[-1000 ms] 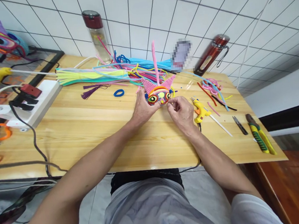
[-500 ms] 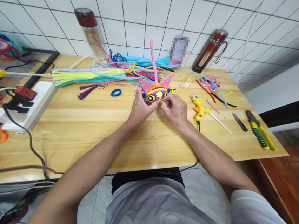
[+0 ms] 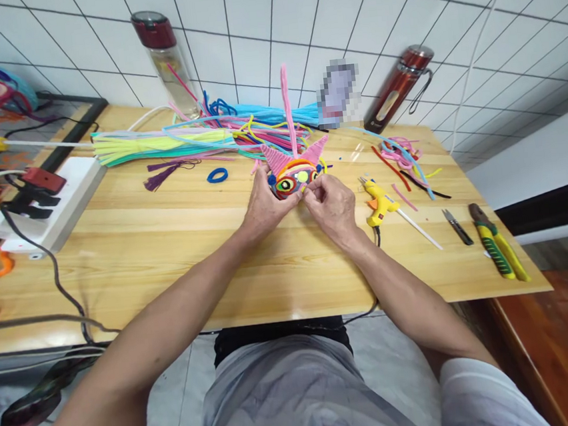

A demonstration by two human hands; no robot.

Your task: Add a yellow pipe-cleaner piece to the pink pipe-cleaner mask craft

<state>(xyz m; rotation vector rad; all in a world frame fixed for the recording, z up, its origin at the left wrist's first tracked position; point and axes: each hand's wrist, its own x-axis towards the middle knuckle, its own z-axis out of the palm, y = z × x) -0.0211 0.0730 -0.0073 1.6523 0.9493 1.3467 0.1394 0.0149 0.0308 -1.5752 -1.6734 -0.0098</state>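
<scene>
A colourful animal mask (image 3: 293, 166) with pink pointed ears, ringed eyes and a tall pink stem stands at the middle of the table. My left hand (image 3: 268, 204) is closed on its left side, thumb along the lower edge. Fingers of my right hand (image 3: 331, 205) are pinched at the lower right of the face, by a small yellow bit; what they pinch is too small to make out. Behind the mask lies a bundle of pipe cleaners (image 3: 167, 144).
A yellow glue gun (image 3: 380, 205), small snips (image 3: 457, 226) and pliers (image 3: 498, 242) lie right. A power strip (image 3: 74, 196) sits left. Behind stand a clear bottle (image 3: 167, 70) and a red flask (image 3: 397, 88).
The camera view has shifted slightly. Both hands keep their places on the mask, with only a slight movement of the right fingers.
</scene>
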